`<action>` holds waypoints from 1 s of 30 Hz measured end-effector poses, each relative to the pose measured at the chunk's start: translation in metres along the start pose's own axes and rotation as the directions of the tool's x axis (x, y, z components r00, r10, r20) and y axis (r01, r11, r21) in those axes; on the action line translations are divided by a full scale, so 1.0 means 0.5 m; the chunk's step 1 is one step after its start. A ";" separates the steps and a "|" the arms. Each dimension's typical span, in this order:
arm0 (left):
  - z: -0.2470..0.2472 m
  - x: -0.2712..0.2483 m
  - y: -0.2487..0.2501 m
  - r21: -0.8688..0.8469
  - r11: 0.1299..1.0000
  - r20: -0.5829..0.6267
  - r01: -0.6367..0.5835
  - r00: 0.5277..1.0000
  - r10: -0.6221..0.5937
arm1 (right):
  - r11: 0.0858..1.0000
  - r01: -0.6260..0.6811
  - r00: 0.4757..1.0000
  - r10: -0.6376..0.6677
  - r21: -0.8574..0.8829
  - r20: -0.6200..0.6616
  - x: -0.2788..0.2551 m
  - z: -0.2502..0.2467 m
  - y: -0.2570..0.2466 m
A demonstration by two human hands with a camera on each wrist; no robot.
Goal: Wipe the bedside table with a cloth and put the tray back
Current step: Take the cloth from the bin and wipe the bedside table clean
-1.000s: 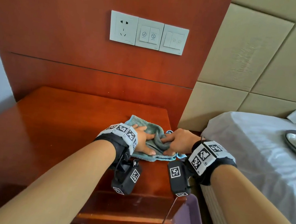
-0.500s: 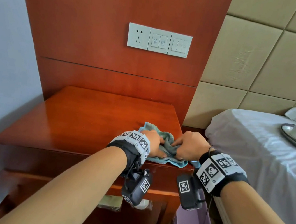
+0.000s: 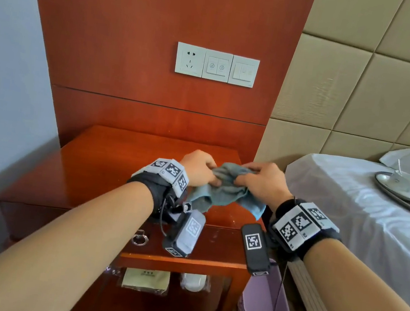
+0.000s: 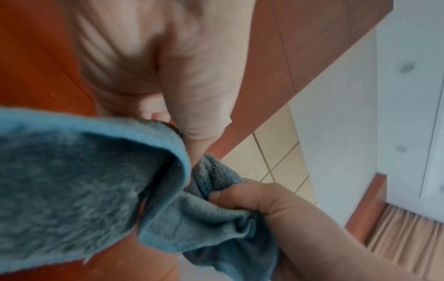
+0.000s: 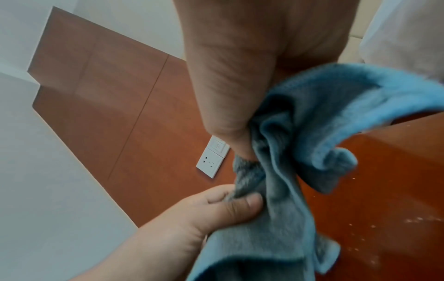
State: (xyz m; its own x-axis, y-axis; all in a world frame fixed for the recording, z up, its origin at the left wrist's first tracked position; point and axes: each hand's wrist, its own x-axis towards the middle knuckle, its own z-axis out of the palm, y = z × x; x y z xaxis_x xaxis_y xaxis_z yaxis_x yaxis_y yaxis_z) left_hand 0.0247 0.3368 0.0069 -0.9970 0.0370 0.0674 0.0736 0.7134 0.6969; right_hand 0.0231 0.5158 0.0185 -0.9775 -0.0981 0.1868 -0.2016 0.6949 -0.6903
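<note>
A blue-grey cloth (image 3: 228, 189) hangs bunched between my two hands above the front right of the reddish wooden bedside table (image 3: 108, 168). My left hand (image 3: 200, 169) grips its left part and my right hand (image 3: 260, 181) grips its right part. In the left wrist view the cloth (image 4: 84, 190) fills the lower left, with the right hand (image 4: 252, 197) pinching a fold. The right wrist view shows the cloth (image 5: 300, 152) gathered under my right hand, and the left hand (image 5: 230, 205) clutching it from below. A silver tray (image 3: 407, 192) with a cup lies on the bed at the right.
A white-sheeted bed (image 3: 347, 213) stands right of the table. A lilac bin (image 3: 262, 304) sits on the floor between them. The table has a drawer with a ring pull (image 3: 139, 238) and packets on a lower shelf (image 3: 146, 279). Wall sockets (image 3: 217, 65) are mounted above.
The cloth has been lifted off the table top and gathered up between both hands. The head view has pulled back and upward, so the table's drawer and shelf have come into sight.
</note>
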 end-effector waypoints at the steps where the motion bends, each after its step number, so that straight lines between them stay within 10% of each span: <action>1: 0.000 0.008 0.005 -0.086 0.996 -0.024 0.002 1.000 -0.004 | 0.999 0.009 0.998 -0.007 0.038 -0.056 0.004 -0.005 -0.004; 8: 0.101 0.029 0.042 -0.543 0.812 0.196 0.214 0.972 -0.126 | 1.000 0.022 0.989 -0.020 0.013 -0.150 0.007 -0.025 0.023; 17: 0.069 0.032 -0.005 0.139 0.985 0.107 0.105 0.987 -0.120 | 0.976 -0.031 0.971 0.081 -0.217 0.225 -0.031 0.095 0.123; 30: -0.004 -0.027 -0.098 0.318 0.945 0.007 0.073 0.997 -0.080 | 0.853 0.140 0.933 0.056 -0.503 0.354 -0.033 0.231 0.006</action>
State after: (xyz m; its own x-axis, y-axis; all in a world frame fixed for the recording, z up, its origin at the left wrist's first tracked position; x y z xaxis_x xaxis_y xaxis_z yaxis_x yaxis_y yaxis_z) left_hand 0.0348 0.3000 -0.0270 -0.9999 -0.0151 0.0064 -0.0108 0.8995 0.4367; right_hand 0.0312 0.4372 -0.0675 -0.9458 -0.3048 -0.1122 -0.2771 0.9374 -0.2107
